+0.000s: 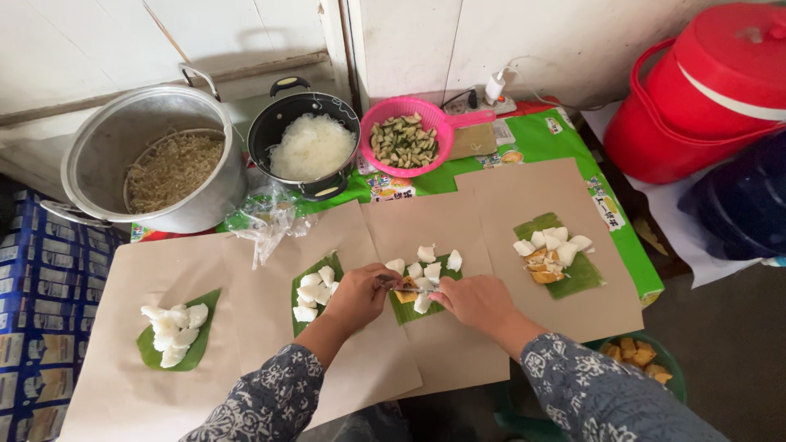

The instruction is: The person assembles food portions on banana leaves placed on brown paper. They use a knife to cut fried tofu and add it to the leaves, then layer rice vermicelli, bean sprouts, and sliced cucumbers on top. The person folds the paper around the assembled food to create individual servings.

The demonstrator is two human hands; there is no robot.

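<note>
My left hand (pixel 358 296) and my right hand (pixel 477 304) meet over the third banana leaf (pixel 407 312), which lies on brown paper (pixel 446 229) and carries white rice-cake chunks (pixel 431 271). My left hand pinches an orange-brown fried piece (pixel 407 295). In my right hand is a thin metal cutting tool (pixel 416 289), laid across that piece; I cannot tell whether it is a knife or scissors. A second leaf with rice cake (pixel 313 292) is partly hidden by my left hand.
Two more leaf portions lie on paper at far left (pixel 174 331) and right (pixel 557 255). Behind stand a steel pot of noodles (pixel 106 155), a black pot of white noodles (pixel 312 147), a pink colander of cucumber (pixel 403 141) and a red bucket (pixel 696 106). A green bowl of fried pieces (pixel 639 354) sits low right.
</note>
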